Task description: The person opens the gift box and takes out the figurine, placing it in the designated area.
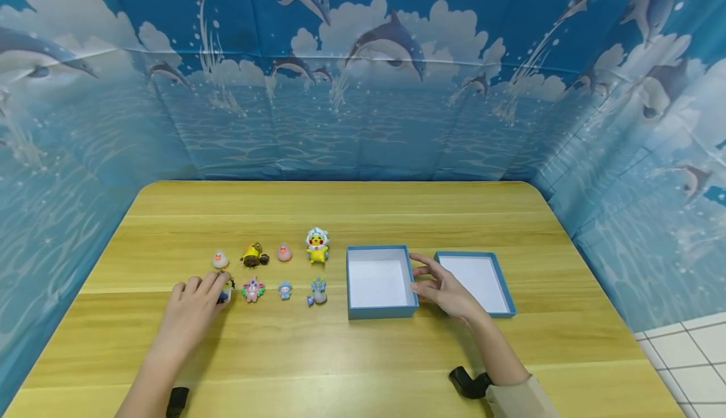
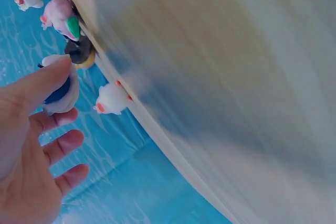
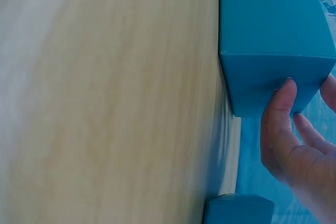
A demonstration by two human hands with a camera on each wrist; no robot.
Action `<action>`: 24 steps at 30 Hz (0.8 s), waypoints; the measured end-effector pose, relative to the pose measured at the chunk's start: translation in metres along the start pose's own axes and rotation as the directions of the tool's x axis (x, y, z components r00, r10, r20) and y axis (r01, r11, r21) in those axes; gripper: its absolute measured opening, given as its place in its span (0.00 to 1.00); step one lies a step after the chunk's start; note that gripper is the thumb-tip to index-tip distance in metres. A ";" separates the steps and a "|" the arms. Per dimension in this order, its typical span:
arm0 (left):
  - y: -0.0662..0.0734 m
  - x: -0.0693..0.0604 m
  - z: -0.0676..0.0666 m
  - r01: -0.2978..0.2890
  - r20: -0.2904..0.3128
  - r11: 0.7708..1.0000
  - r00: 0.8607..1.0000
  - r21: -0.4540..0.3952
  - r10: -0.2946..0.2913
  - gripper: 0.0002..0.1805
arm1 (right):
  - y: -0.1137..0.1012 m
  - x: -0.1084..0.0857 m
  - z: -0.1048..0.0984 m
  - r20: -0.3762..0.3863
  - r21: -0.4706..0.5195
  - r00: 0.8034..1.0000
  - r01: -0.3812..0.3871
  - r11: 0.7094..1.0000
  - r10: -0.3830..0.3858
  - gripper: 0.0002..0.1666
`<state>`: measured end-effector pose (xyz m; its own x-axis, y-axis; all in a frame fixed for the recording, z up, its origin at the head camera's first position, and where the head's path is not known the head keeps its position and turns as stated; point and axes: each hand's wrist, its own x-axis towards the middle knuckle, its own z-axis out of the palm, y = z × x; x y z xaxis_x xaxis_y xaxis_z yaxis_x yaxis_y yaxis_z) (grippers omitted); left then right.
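My left hand [image 1: 191,309] pinches a small white and dark blue figurine [image 2: 65,95] between thumb and fingers, at the left end of the toys; its face is mostly hidden. Just behind it sits a white duck figurine [image 1: 220,259]. A pink figurine [image 1: 253,290] with green and red parts stands to its right. My right hand [image 1: 448,292] touches the right wall of an open blue box [image 1: 382,312] with its fingertips, the fingers loosely bent. The box's white inside holds nothing. In the right wrist view, thumb and fingers rest against the box wall [image 3: 262,80].
Other toys stand in two rows: a yellow and brown figurine [image 1: 252,255], a pink duck [image 1: 284,252], a yellow figure with a white hood [image 1: 317,248], a small blue one [image 1: 285,290] and a grey one [image 1: 319,292]. The blue-rimmed lid [image 1: 501,279] lies right of the box.
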<state>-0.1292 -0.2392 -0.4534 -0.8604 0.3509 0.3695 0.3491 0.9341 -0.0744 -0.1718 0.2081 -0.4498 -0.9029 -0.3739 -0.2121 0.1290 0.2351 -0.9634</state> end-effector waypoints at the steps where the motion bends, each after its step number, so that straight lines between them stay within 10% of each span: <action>1: -0.002 -0.001 0.000 -0.003 0.007 1.000 1.000 0.002 0.003 0.31 | 0.000 0.000 0.000 -0.001 -0.001 1.000 0.000 1.000 0.000 0.38; 24: -0.015 -0.002 0.003 0.042 0.233 0.999 0.972 -0.013 -0.038 0.29 | 0.000 -0.001 0.001 -0.008 -0.004 1.000 0.001 1.000 -0.001 0.38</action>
<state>-0.1343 -0.2534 -0.4562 -0.9360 0.3205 0.1457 0.3171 0.9472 -0.0467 -0.1709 0.2077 -0.4496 -0.9062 -0.3670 -0.2102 0.1268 0.2383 -0.9629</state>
